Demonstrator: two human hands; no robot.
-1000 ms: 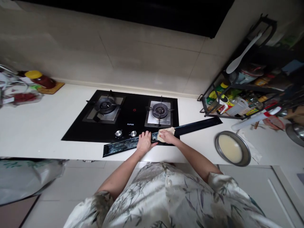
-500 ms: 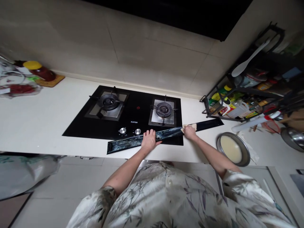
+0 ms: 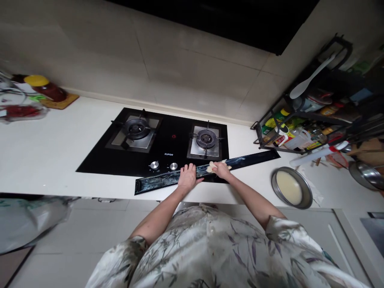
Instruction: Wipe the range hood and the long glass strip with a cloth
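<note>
A long, narrow black panel (image 3: 253, 158) with a raised rim lies slantwise across the counter and the front edge of the gas hob (image 3: 99, 156). Whitish smears cover its left part and streak its right part. My left hand (image 3: 188, 176) grips the panel near its middle, fingers over it and thumb at the near edge. Pressed against the panel just right of that, my right hand (image 3: 221, 170) is closed on a pale cloth (image 3: 211, 167). Folds of the cloth stick out on both sides of the fingers.
Right of the panel stands a round metal pan (image 3: 274, 188) of pale yellow liquid. Behind it is a black rack (image 3: 258, 134) with bottles and a white spoon (image 3: 312, 78). A yellow-lidded jar (image 3: 45, 87) lies tilted at the far left. The range hood (image 3: 216, 20) hangs above.
My right hand has slid the cloth leftward along the panel, closer to my left hand, with a whitish streak showing to its right. My left hand keeps its hold on the panel.
</note>
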